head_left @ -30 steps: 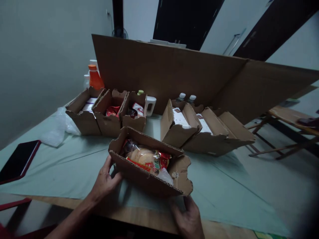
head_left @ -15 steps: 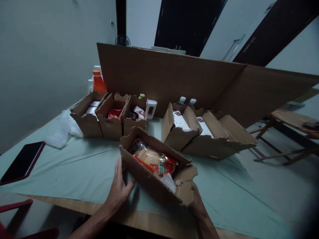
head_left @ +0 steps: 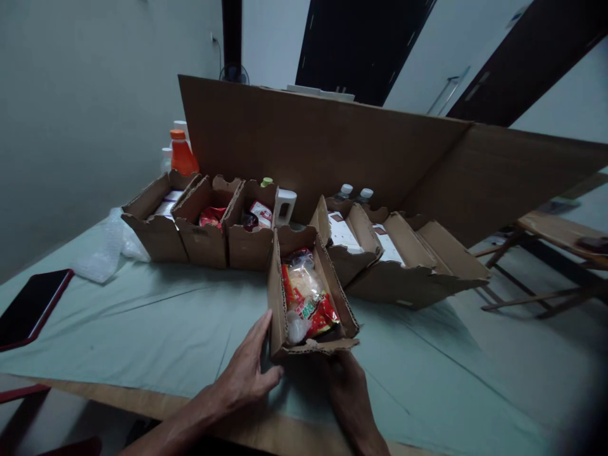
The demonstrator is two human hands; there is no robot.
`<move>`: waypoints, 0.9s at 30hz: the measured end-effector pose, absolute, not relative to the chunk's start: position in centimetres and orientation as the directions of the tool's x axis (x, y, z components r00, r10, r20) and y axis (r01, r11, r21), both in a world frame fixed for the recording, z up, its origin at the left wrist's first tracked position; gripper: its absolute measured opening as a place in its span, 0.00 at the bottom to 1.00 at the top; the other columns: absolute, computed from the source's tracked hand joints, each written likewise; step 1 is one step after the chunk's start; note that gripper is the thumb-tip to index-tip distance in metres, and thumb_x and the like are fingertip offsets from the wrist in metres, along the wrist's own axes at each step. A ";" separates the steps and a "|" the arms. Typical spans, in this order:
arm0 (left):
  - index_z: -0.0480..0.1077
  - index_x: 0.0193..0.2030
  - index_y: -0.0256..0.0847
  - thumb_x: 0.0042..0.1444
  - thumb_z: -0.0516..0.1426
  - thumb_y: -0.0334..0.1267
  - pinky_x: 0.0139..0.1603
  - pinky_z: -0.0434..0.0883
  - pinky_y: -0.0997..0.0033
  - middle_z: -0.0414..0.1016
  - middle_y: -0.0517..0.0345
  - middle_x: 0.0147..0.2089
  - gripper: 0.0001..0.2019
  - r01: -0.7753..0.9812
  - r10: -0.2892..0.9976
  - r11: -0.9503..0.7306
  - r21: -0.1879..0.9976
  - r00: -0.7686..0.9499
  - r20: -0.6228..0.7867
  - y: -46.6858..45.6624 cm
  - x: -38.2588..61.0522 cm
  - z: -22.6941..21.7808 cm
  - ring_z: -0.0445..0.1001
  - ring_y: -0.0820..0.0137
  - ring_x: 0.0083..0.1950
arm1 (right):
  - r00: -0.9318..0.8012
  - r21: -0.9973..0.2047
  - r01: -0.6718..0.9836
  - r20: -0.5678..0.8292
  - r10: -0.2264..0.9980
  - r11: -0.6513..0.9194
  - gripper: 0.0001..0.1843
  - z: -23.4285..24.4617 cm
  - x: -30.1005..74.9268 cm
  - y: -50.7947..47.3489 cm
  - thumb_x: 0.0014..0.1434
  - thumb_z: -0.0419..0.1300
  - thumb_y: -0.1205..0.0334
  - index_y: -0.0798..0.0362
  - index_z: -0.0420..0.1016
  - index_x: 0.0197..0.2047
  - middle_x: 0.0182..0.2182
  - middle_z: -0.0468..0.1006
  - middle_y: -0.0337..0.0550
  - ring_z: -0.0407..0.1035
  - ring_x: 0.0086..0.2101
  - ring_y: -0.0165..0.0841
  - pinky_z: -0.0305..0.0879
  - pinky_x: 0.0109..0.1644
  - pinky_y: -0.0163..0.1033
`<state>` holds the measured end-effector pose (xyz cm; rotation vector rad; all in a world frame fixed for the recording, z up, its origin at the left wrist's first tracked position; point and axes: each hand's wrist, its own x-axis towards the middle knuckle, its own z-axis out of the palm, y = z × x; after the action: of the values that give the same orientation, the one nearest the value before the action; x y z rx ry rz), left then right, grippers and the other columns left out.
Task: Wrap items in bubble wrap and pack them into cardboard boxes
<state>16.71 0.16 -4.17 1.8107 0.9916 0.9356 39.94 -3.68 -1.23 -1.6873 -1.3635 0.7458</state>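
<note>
Before me an open cardboard box (head_left: pixel 276 291) holds red-and-clear food packets (head_left: pixel 308 294), one with round pale pieces showing through its film. My left hand (head_left: pixel 249 367) is at the box's near left side, its fingertips at the wall, fingers straight and thumb spread. Under the near end of the same box my right hand (head_left: pixel 349 389) grips it, with the fingertips hidden. The far end of this box is in front of a row of similar boxes. Nearest on the left is a cardboard box (head_left: pixel 249 247) with a white and red packet (head_left: pixel 260 215).
Further left are a box (head_left: pixel 202 244) with a red packet and a box (head_left: pixel 154 237) of white packs. To the right, tilted boxes (head_left: pixel 389 285) hold white cartons. Behind stand an orange bottle (head_left: pixel 183 157) and a cardboard panel (head_left: pixel 304 142). Bubble wrap (head_left: pixel 102 253) and a tablet (head_left: pixel 33 307) lie left.
The held box has turned from slanting to nearly straight ahead, its near end swinging left. Both hands have moved with it, the left one rightward and the right one leftward.
</note>
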 end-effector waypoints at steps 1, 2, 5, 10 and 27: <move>0.43 0.76 0.42 0.53 0.59 0.35 0.74 0.54 0.42 0.50 0.43 0.77 0.45 0.271 0.897 -0.329 0.905 0.389 0.209 0.5 16.7 -4.1 0.52 0.50 0.76 | 0.224 -0.862 0.503 0.059 0.973 -0.064 0.20 -1.2 40.0 -3.4 0.59 0.62 0.45 0.51 0.79 0.47 0.37 0.84 0.46 0.78 0.36 0.41 0.75 0.41 0.42; 0.44 0.76 0.42 0.55 0.58 0.35 0.74 0.55 0.43 0.52 0.43 0.76 0.43 0.283 0.904 -0.328 0.901 0.372 0.212 0.8 16.7 -4.0 0.53 0.51 0.75 | 0.210 -0.854 0.517 0.065 0.976 -0.054 0.20 -1.1 40.0 -3.0 0.60 0.62 0.45 0.50 0.78 0.48 0.38 0.84 0.46 0.78 0.36 0.40 0.75 0.42 0.42; 0.48 0.75 0.42 0.57 0.57 0.35 0.73 0.57 0.45 0.56 0.43 0.74 0.40 0.304 0.911 -0.328 0.894 0.353 0.214 2.0 16.8 -3.7 0.57 0.52 0.74 | 0.171 -0.854 0.520 0.076 0.982 -0.024 0.19 -1.0 40.0 -2.1 0.61 0.61 0.46 0.50 0.77 0.49 0.40 0.84 0.46 0.78 0.38 0.41 0.74 0.44 0.42; 0.55 0.72 0.41 0.56 0.56 0.32 0.71 0.62 0.48 0.62 0.44 0.71 0.35 0.347 0.911 -0.341 0.874 0.351 0.216 3.0 16.6 -3.4 0.63 0.53 0.70 | 0.124 -0.851 0.522 0.145 0.982 0.060 0.13 -1.2 40.1 -1.3 0.65 0.56 0.52 0.50 0.76 0.46 0.39 0.83 0.44 0.77 0.38 0.38 0.72 0.42 0.38; 0.79 0.39 0.38 0.64 0.54 0.43 0.37 0.63 0.69 0.83 0.45 0.40 0.14 0.823 0.998 -0.051 0.566 0.068 -0.008 15.2 19.5 0.7 0.79 0.59 0.42 | 0.108 -0.713 0.679 0.331 0.937 0.173 0.17 -3.6 41.0 0.4 0.65 0.54 0.58 0.52 0.78 0.53 0.51 0.81 0.51 0.77 0.48 0.40 0.74 0.54 0.46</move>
<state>19.47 15.17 0.73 1.9285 1.8064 0.5521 41.03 0.36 -3.60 -1.5706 -1.6351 0.3997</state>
